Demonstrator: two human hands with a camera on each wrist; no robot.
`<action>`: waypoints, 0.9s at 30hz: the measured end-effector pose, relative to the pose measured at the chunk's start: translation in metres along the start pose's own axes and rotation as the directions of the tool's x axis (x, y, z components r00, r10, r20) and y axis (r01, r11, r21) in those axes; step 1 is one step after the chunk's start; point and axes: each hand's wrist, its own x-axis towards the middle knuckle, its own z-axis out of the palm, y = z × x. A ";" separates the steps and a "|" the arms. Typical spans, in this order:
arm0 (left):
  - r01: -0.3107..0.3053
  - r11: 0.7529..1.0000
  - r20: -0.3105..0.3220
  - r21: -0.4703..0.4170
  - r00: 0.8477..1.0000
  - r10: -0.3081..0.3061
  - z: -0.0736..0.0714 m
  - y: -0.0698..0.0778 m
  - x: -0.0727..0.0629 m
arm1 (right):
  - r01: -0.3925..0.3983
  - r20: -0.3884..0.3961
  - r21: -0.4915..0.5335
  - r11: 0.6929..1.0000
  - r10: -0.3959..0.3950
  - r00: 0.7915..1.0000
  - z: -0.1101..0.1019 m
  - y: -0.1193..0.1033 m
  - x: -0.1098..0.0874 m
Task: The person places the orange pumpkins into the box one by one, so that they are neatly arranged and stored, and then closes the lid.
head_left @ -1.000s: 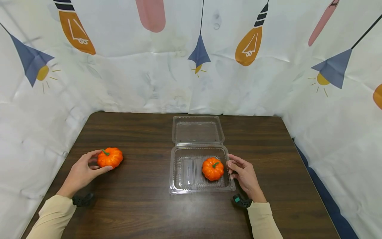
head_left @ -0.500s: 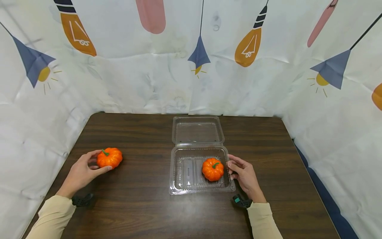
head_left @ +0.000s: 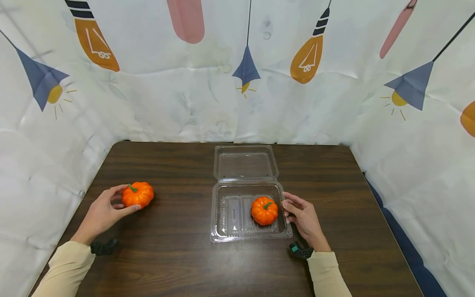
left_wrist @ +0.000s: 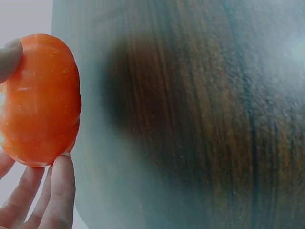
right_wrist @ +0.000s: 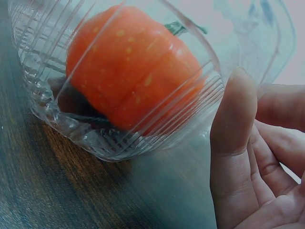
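On the left of the head view my left hand [head_left: 105, 213] grips a small orange pumpkin [head_left: 138, 194] with a green stem, thumb on one side and fingertips on the other. The left wrist view shows this pumpkin [left_wrist: 45, 102] over its dark shadow on the wood. My right hand [head_left: 305, 218] pinches the right rim of a clear plastic clamshell container [head_left: 226, 238] between thumb and fingers. A second orange pumpkin [head_left: 264, 210] sits in the right half of the container's base. Through the clear wall, that pumpkin [right_wrist: 133, 71] shows beside my thumb [right_wrist: 234, 114].
The container's lid [head_left: 246, 163] lies folded back flat toward the far edge of the dark wooden table [head_left: 174, 255]. A white cloth [head_left: 178, 107] printed with lamps and bulbs hangs around the table's back and sides. Each wrist wears a black band [head_left: 104, 247].
The pumpkin in my left hand has risen slightly and shifted a touch to the right. My right hand and the container have stayed in place.
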 end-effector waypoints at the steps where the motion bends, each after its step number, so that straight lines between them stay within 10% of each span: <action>1: 0.000 1.000 0.001 0.001 1.000 0.000 0.000 0.001 0.000 | -0.001 0.000 -0.001 1.000 0.001 1.000 0.000 0.000 0.000; 27: -0.089 0.996 0.026 -0.006 0.996 0.089 0.014 0.039 0.009 | -0.019 -0.018 -0.023 1.000 0.019 1.000 0.000 -0.001 0.001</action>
